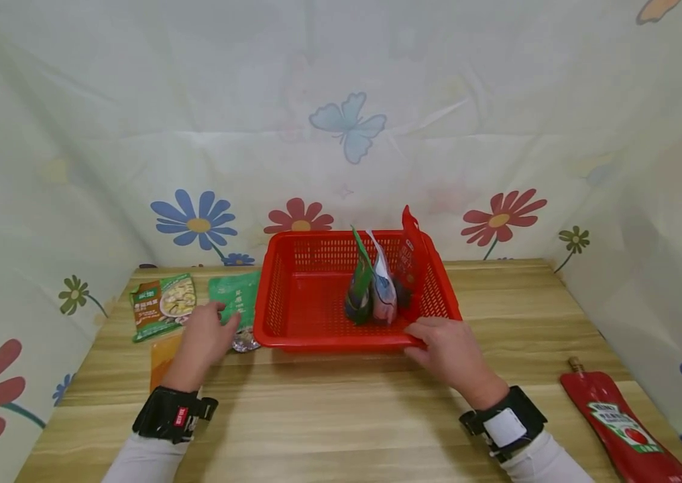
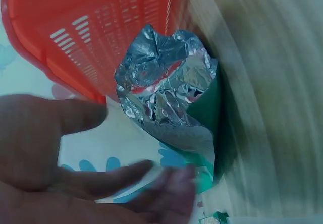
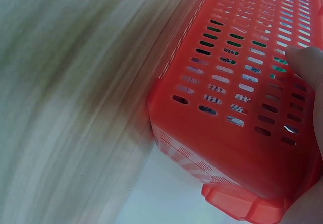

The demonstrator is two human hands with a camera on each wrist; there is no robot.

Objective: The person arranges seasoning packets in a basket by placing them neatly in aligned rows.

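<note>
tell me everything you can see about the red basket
The red basket is a rectangular plastic tray with slotted, perforated walls and a thick rim, sitting flat on the wooden table near the flowered backdrop. Three pouches stand upright in its right half. The right hand holds its near rim; a foil-lined green pouch lies against its left side.

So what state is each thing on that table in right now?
red basket: upright on the table, right hand gripping its near rim.
three pouches: standing on edge inside the basket, toward its right side.
green pouch: lying beside the basket, silver end crumpled, left hand touching it.
soup packet: lying flat, untouched.
orange packet: flat, partly under the left wrist.
ketchup pouch: lying flat, capped, untouched.
</note>
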